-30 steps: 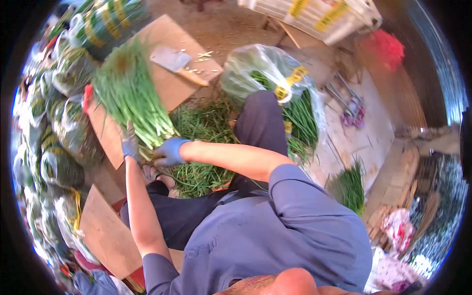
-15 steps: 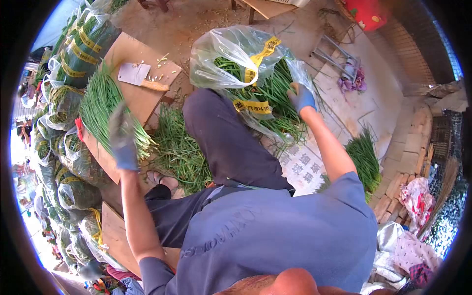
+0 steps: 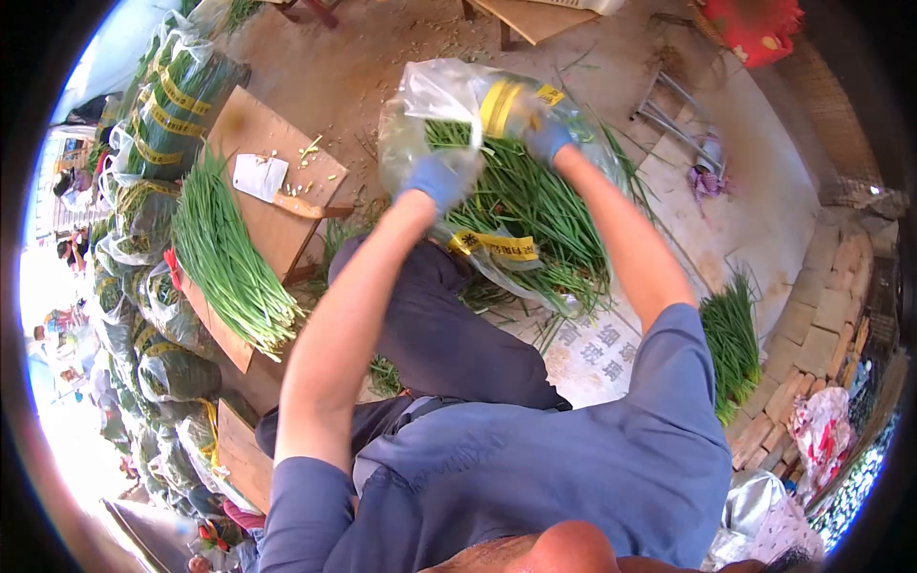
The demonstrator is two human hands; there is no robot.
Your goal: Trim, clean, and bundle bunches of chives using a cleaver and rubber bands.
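Note:
A clear plastic bag with yellow printed bands lies in front of me, full of long green garlic chives. My left hand, in a blue-grey work glove, is at the left side of the bag's opening. My right hand, gloved alike, is on the upper side of the bag beside a yellow band. Motion smears the fingers of both hands, so their grip does not show. To the left, a loose bundle of chives rests on a wooden board, beside a cleaver with a wooden handle.
The wooden board carries small cut bits. Filled, banded bags are stacked along the left. Another chive bundle lies at right, near a metal-framed stool and bricks. My bent knee is just below the bag.
My left hand has left the chive bundle on the board and moved right to the bag. My right hand has shifted from the bag's right edge up and left to its yellow band.

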